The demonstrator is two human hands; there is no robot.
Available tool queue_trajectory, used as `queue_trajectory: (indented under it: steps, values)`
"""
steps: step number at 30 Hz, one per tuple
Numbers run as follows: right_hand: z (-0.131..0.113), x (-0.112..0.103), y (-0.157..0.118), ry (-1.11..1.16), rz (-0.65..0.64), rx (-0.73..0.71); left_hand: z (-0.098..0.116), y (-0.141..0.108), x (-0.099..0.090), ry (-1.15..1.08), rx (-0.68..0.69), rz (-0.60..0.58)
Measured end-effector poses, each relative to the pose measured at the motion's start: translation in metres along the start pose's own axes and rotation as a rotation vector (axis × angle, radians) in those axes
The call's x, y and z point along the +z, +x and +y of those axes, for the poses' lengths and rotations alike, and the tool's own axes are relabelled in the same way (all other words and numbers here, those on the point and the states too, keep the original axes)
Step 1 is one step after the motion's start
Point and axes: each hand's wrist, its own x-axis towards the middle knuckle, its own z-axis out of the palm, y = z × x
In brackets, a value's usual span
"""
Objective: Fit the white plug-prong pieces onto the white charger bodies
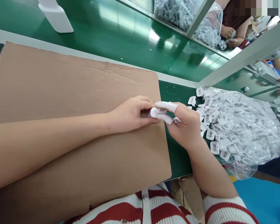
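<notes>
Above the right edge of a brown cardboard sheet [60, 90], my two hands meet around a small white plastic part [154, 112]. My left hand [133, 113] pinches its left side between thumb and fingers. From the other side my right hand [185, 121] grips it, with white finger covers [169, 106] on the thumb and a finger. Most of the part is hidden by the fingers, so its full shape cannot be made out. Just right of my right hand lie loose white plastic parts [210, 134], squarish with hollow middles.
A clear plastic bag [254, 130] full of white parts spills onto the green table at the right. A white post foot [58, 20] stands at the back left. Behind the metal frame [242, 51] are more bagged parts [175, 14] and a co-worker's hands [231, 35].
</notes>
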Motion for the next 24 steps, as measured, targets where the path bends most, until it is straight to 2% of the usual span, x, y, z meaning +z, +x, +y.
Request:
queue_trajectory:
  steps: [3,8,11,17,21,24]
  values:
    - [-0.0036,-0.0032,-0.0003,-0.026,0.042,-0.019,0.0009,0.0003,-0.0003,-0.001,-0.016,-0.001]
    - [-0.0046,-0.0036,0.0016,-0.032,-0.025,0.05,0.0007,0.0014,-0.0007,-0.005,-0.015,-0.015]
    - [-0.0061,-0.0008,0.0015,-0.051,-0.009,0.054,-0.0004,0.002,-0.0004,-0.013,-0.006,-0.013]
    - [-0.0081,-0.0008,0.0001,-0.046,0.081,0.006,-0.0005,0.0011,-0.0004,0.027,0.008,-0.018]
    - [-0.003,0.0007,0.0011,-0.109,0.078,-0.099,0.0003,0.0006,-0.0008,0.063,0.028,-0.023]
    - [-0.0039,0.0039,0.001,-0.227,0.063,-0.116,-0.0003,0.0005,-0.0011,0.073,0.037,-0.019]
